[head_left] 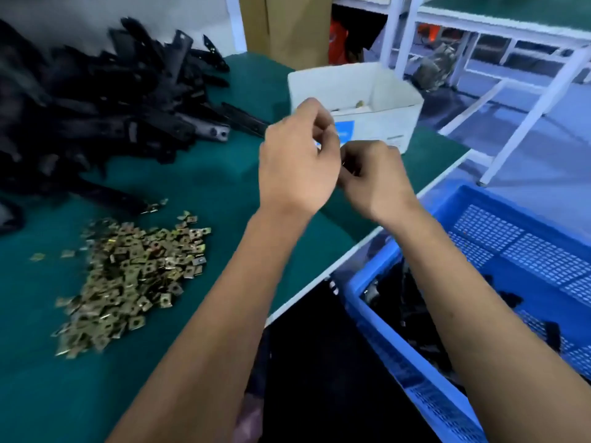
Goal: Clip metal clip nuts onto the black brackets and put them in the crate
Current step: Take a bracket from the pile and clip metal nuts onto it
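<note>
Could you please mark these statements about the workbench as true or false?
1. The pile of clip nuts lies on the green mat. True.
2. The blue crate is empty. False: dark parts lie in it.
3. The black brackets are stacked inside the white box. False: they are heaped on the mat.
4. The left hand and right hand are close together above the mat. True.
</note>
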Demonstrator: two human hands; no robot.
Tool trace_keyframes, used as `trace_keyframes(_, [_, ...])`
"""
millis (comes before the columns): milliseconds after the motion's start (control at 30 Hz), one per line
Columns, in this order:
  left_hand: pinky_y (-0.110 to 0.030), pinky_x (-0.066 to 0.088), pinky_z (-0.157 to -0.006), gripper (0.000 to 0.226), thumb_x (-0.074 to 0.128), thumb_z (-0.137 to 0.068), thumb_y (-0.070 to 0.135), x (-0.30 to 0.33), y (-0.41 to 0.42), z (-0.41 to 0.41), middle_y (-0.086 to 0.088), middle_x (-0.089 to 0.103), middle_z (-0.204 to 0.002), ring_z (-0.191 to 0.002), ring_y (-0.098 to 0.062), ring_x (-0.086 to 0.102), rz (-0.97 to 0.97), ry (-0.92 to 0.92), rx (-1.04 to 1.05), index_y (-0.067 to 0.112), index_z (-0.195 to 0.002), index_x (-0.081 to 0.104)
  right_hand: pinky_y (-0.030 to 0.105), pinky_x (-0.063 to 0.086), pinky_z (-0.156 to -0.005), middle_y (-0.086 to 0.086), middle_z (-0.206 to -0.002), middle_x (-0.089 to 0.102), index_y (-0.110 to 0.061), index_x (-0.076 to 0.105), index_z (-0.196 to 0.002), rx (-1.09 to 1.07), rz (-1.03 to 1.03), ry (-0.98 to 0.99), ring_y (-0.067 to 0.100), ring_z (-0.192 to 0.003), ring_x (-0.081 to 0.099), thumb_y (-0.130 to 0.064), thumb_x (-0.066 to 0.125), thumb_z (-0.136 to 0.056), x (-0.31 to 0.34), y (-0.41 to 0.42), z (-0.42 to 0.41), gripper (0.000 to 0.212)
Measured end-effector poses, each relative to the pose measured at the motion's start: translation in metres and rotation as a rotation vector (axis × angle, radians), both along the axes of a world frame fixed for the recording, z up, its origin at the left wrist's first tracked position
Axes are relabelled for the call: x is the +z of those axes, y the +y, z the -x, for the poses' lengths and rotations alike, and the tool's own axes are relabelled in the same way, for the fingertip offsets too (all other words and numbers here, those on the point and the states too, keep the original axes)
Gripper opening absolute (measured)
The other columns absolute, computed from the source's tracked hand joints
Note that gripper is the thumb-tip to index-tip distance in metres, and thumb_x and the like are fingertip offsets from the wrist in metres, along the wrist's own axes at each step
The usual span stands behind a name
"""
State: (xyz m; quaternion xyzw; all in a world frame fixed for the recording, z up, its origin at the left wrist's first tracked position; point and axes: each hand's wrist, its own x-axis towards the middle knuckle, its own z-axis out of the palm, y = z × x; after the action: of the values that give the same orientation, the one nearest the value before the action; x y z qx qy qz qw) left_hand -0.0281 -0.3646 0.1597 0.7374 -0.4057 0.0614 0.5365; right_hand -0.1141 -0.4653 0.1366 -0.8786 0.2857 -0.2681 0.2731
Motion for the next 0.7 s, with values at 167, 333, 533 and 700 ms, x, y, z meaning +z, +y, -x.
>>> trace_keyframes(167, [-0.04, 0.052, -0.074, 0.009, 0.06, -0.092, 0.019, -0.023, 0.109, -0.076, 0.011, 0.064, -0.074, -0.071, -0.013, 0.062, 0.022, -0.049, 0.383, 0.02, -0.084, 0.063, 0.036, 0.05, -0.07, -0.002, -0.076, 0.069, -0.022, 0.069, -0.079, 0.319, 0.071, 0.049, 0.023, -0.075, 0.063, -0.016, 0.067, -0.089, -0.002, 0.094, -0.091, 0.012])
trace_keyframes(333, [-0.045, 0.047, -0.079, 0.012, 0.054, -0.096, 0.018, -0.048, 0.23, -0.133, -0.003, 0.069, -0.09, -0.089, -0.029, 0.062, -0.122, -0.129, 0.761, 0.013, -0.096, 0.064, 0.039, 0.057, -0.078, -0.003, -0.085, 0.074, -0.021, 0.077, -0.09, 0.603, 0.123, 0.073, 0.021, -0.082, 0.069, -0.017, 0.066, -0.089, 0.001, 0.194, -0.16, 0.011])
trace_keyframes(533, [-0.044, 0.037, -0.09, 0.024, 0.057, -0.086, 0.022, -0.046, 0.334, -0.175, -0.01, 0.057, -0.124, -0.122, -0.037, 0.045, -0.321, 0.009, 1.419, 0.019, -0.108, 0.064, 0.038, 0.054, -0.081, 0.0, -0.1, 0.07, -0.024, 0.072, -0.098, 0.95, 0.359, 0.205, 0.027, -0.098, 0.066, -0.03, 0.07, -0.092, -0.007, 0.284, -0.215, 0.009])
trace_keyframes(700, [-0.052, 0.039, -0.102, 0.051, 0.071, -0.082, 0.016, -0.056, 0.359, -0.185, -0.017, 0.031, -0.151, -0.127, -0.042, 0.043, -0.51, 0.42, 1.475, 0.012, -0.129, 0.05, 0.039, 0.043, -0.084, 0.007, -0.113, 0.053, -0.019, 0.057, -0.13, 1.021, 0.453, 0.36, 0.034, -0.116, 0.058, -0.045, 0.066, -0.096, -0.023, 0.328, -0.241, 0.044])
